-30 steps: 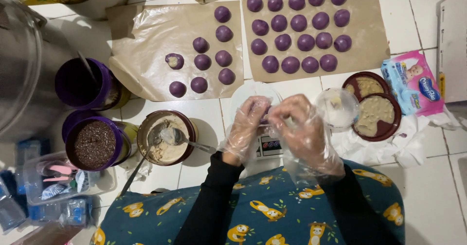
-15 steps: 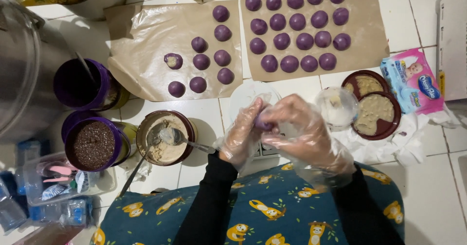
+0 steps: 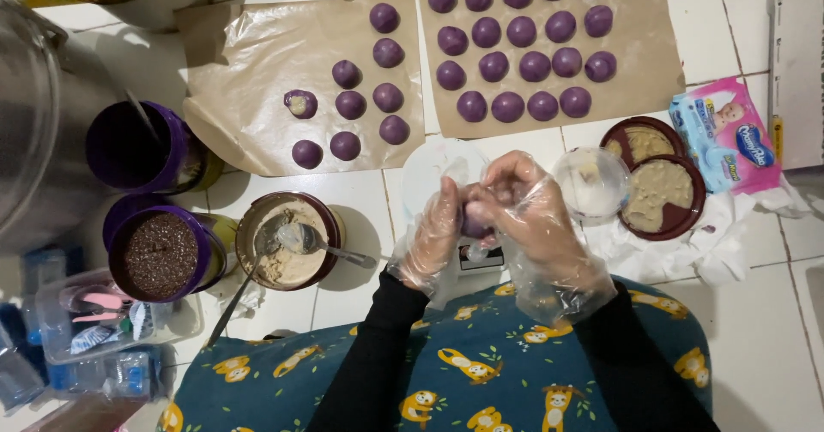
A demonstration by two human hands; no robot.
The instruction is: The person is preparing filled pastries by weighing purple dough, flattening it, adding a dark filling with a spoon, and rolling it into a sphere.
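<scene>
Both my hands wear loose clear plastic gloves and meet over a small white scale. My left hand [image 3: 433, 239] and my right hand [image 3: 524, 213] cup a purple dough ball [image 3: 475, 224] between the fingers; most of it is hidden. Beyond them lie two brown paper sheets: the left sheet [image 3: 249, 63] carries several purple balls, one of them [image 3: 300, 103] with a pale centre, and the right sheet [image 3: 652, 63] carries several rows of purple balls.
A brown bowl of beige filling [image 3: 287, 252] with a spoon stands left of my hands. Purple tubs [image 3: 159, 256] stand further left beside a metal pot [image 3: 26, 114]. A clear cup [image 3: 590, 183], brown lids with paste [image 3: 659, 196] and a pink packet [image 3: 725, 136] sit at the right.
My hands have closed together around the purple ball and shifted slightly left; the fingers keep working the dough between them.
</scene>
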